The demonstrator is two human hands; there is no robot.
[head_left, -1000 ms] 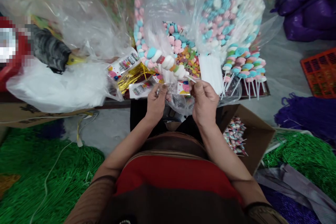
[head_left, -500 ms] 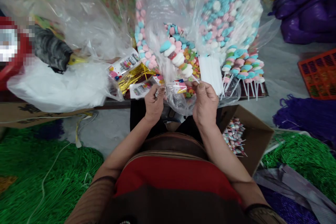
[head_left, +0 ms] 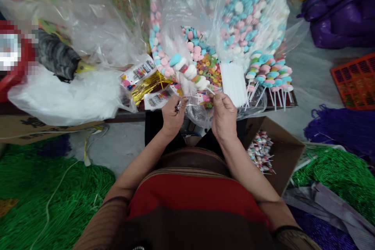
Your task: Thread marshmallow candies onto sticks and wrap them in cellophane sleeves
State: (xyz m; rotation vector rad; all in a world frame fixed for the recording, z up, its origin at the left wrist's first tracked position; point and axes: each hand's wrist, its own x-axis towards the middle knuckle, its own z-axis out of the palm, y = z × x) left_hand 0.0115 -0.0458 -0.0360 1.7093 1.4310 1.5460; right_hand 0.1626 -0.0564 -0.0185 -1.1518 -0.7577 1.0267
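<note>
Below the candy skewer (head_left: pixel 190 72), right hand (head_left: pixel 224 117) pinched its stick end; left hand (head_left: pixel 172 115) gripped the clear sleeve (head_left: pixel 195 110) around it. Hands apart, right one nearer. Skewer's long axis ran up-left, away from both. Right of skewer: white sticks (head_left: pixel 233 84), loaded skewers (head_left: pixel 269 74). Left of it: gold twist ties (head_left: pixel 146 86).

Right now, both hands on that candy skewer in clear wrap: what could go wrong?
1. The right hand pinches only the stick end of the candy skewer, which tilts up and left, so it might tip or slide.
2. The left hand grips thin clear wrap, which could tear or slip.
</note>
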